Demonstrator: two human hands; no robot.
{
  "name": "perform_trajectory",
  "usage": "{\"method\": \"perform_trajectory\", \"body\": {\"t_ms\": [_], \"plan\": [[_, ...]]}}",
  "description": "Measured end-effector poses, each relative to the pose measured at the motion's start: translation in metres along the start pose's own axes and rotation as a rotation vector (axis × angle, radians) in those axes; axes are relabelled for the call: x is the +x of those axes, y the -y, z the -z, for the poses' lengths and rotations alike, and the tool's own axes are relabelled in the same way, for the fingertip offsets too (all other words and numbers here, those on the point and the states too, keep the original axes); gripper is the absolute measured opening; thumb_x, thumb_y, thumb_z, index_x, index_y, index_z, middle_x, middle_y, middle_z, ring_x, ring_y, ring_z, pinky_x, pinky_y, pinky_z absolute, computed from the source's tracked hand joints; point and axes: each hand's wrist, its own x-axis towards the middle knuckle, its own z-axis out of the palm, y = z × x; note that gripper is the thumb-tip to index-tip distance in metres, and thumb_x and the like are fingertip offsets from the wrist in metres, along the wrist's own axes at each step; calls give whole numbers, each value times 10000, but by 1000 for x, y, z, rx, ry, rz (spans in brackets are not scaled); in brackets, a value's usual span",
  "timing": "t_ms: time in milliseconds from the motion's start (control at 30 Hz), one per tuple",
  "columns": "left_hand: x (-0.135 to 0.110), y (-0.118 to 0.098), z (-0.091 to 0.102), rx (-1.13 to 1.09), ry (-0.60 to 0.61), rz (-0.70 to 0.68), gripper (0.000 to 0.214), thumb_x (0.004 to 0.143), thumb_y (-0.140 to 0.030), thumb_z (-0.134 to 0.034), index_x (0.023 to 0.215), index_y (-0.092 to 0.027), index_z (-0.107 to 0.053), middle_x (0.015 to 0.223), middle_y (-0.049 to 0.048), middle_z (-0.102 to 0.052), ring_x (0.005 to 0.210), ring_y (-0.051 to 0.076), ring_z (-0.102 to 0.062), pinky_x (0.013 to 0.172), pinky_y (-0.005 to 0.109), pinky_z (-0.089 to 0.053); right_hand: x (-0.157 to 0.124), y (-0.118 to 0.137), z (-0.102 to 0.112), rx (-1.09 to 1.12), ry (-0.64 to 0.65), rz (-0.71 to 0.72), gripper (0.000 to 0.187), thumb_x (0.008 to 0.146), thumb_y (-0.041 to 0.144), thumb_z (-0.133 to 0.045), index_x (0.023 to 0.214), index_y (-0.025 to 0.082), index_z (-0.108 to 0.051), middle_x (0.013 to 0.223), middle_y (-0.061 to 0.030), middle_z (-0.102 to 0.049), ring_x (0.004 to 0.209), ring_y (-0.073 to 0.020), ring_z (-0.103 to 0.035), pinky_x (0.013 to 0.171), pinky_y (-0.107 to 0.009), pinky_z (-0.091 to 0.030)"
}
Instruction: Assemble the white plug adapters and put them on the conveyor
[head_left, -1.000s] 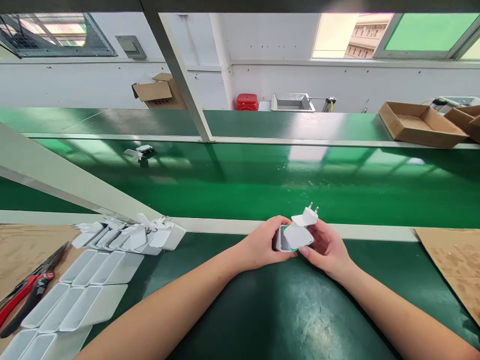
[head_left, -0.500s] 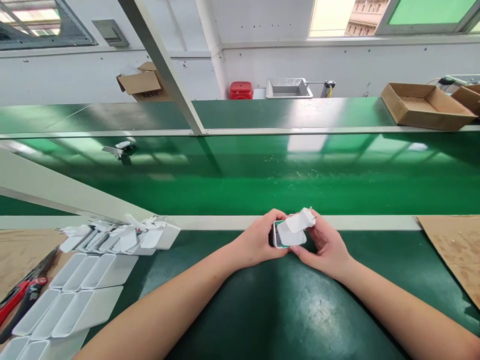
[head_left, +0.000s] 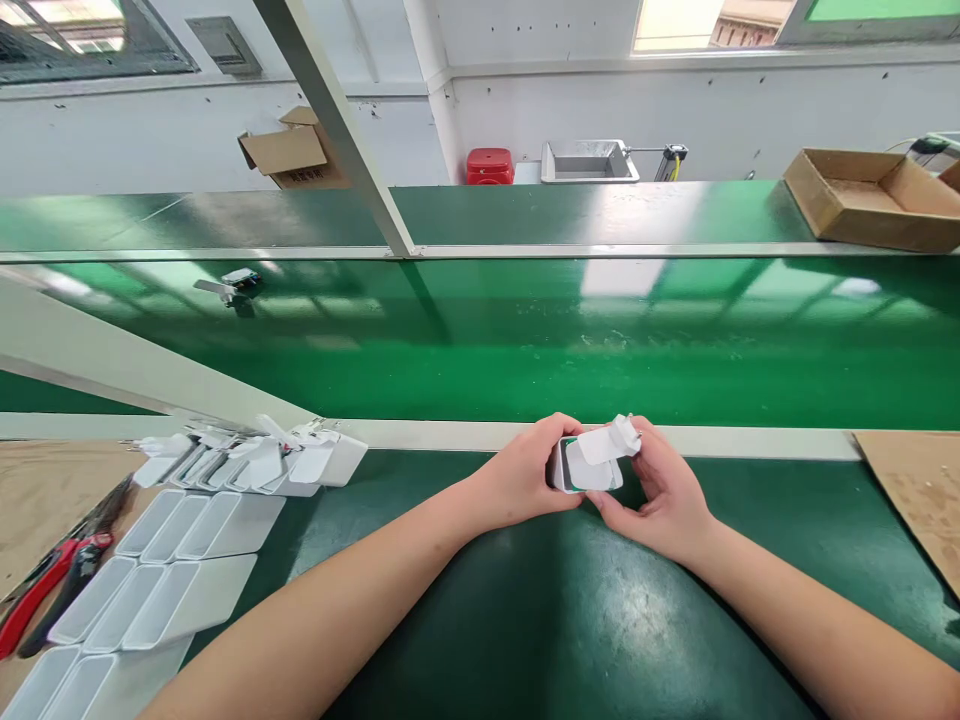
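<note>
Near the table's far edge, my left hand (head_left: pixel 529 472) is closed round a small white plastic housing (head_left: pixel 596 472) with a dark inside and a green edge. A white flap-like piece (head_left: pixel 611 440) sticks up at its upper right. My right hand (head_left: pixel 664 495) pinches the right side of this piece with thumb and fingers, close to the flap. To the left stand rows of open white plastic cases (head_left: pixel 161 600). Behind them lies a cluster of white parts with flaps (head_left: pixel 255 460).
Red-handled cutters (head_left: pixel 56 580) lie on cardboard at the left. Beyond my table's edge runs a green belt (head_left: pixel 487 340) carrying one small device (head_left: pixel 232 285). A slanted beam (head_left: pixel 150 350) crosses at left. Cardboard (head_left: pixel 915 490) lies at right; an open box (head_left: pixel 877 200) stands behind.
The view has shifted slightly, so most things sit a little further right. The small device on the belt has moved slightly left against its surroundings. My hands keep the same hold.
</note>
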Motion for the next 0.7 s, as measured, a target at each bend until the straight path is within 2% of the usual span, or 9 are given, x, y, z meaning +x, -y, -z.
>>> {"method": "perform_trajectory", "body": {"t_ms": [200, 433, 700], "plan": [[-1, 0, 0, 6, 3, 2, 556, 760, -227, -821, 1271, -230, -602, 1144, 42, -738, 955, 215, -696, 825, 317, -553, 4, 3, 1, -49, -4, 46, 491, 876, 183, -800, 1327, 307, -651, 1146, -98, -655, 1049, -301, -663, 866, -452, -613], [-2, 3, 0, -11, 16, -16, 574, 760, -190, -817, 1286, -223, -590, 1192, 52, -739, 985, 220, -694, 797, 303, -535, 2, 3, 0, -67, 5, 65, 503, 864, 177, -817, 1319, 303, -646, 1184, -92, -669, 1077, -293, -673, 909, -445, -603], [-3, 4, 1, 7, 42, 3, 566, 770, -213, -825, 1283, -232, -587, 1157, 47, -728, 945, 207, -666, 754, 288, -503, 2, 5, -1, -78, 18, 68, 605, 859, 163, -825, 1397, 331, -605, 1275, -98, -664, 1153, -308, -687, 956, -452, -611]]}}
